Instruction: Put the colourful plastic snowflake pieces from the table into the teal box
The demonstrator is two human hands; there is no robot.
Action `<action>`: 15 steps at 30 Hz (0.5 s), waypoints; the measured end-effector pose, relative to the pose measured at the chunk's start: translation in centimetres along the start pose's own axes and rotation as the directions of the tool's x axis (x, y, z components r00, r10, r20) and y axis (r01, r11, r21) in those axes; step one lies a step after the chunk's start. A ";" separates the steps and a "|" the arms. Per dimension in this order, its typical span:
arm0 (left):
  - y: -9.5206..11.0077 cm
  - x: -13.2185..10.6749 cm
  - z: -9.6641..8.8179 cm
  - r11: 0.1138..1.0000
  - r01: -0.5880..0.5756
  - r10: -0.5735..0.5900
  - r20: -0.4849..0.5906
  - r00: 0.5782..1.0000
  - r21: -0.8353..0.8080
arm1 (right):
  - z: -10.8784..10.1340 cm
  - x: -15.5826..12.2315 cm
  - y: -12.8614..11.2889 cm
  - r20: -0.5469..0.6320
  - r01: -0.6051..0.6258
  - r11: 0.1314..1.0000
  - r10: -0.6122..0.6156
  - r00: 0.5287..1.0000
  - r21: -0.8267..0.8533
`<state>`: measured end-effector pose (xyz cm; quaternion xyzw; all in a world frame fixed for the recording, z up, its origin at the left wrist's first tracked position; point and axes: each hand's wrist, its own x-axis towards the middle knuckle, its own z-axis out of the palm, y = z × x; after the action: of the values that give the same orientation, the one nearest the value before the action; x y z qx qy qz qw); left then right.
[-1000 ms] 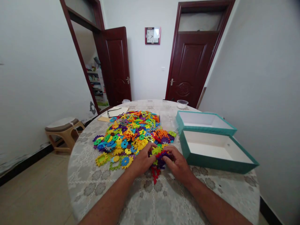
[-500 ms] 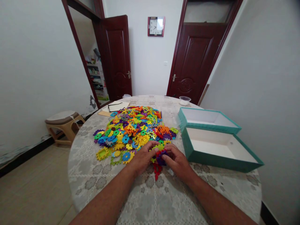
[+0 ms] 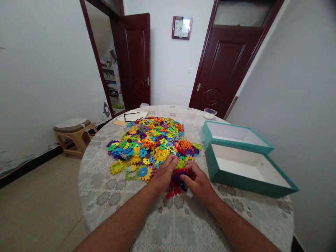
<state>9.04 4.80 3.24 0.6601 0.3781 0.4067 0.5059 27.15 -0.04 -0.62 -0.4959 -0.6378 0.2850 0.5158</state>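
Between my two hands is a small assembly of toothed plastic building pieces [image 3: 180, 171], lime green on top with red and purple parts below. Red pieces [image 3: 173, 190] hang at its lower end, over the tablecloth. My left hand [image 3: 167, 174] grips it from the left, thumb against the green part. From the right, my right hand [image 3: 196, 179] pinches the purple part between thumb and fingers. Just beyond the hands lies a large heap of colourful gear-shaped pieces [image 3: 154, 140]. A yellow-green square frame piece [image 3: 117, 167] lies at the heap's near left.
Two open teal boxes, a nearer one [image 3: 252, 175] and a farther one [image 3: 236, 134], sit on the right of the round table [image 3: 105, 217]. Glasses [image 3: 131, 115] rest on paper at the back left; a clear bowl [image 3: 210, 112] stands at the back right. A stool [image 3: 75, 134] is left.
The camera view has shifted slightly. The held assembly has turned a little, its red lower end now pointing more to the left. Both hands keep their hold.
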 end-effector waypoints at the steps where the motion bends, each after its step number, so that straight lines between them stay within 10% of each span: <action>1: -0.1 0.1 0.0 0.999 0.012 -0.013 -0.017 1.000 -0.041 | 0.0 -0.1 -0.1 0.000 0.008 1.000 -0.008 1.000 -0.018; 7: -0.7 0.9 0.6 0.894 0.115 -0.157 -0.061 0.986 -0.434 | -0.3 -0.2 -0.6 -0.038 -0.029 0.999 0.030 0.999 0.029; 15: -1.0 0.8 0.0 0.969 0.130 -0.150 -0.083 0.985 -0.210 | -1.2 0.2 -0.2 -0.048 -0.200 0.966 0.210 0.976 0.163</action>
<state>9.27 5.74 2.43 0.5557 0.4046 0.4385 0.5790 28.19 -0.11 -0.07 -0.5261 -0.5414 0.3701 0.5415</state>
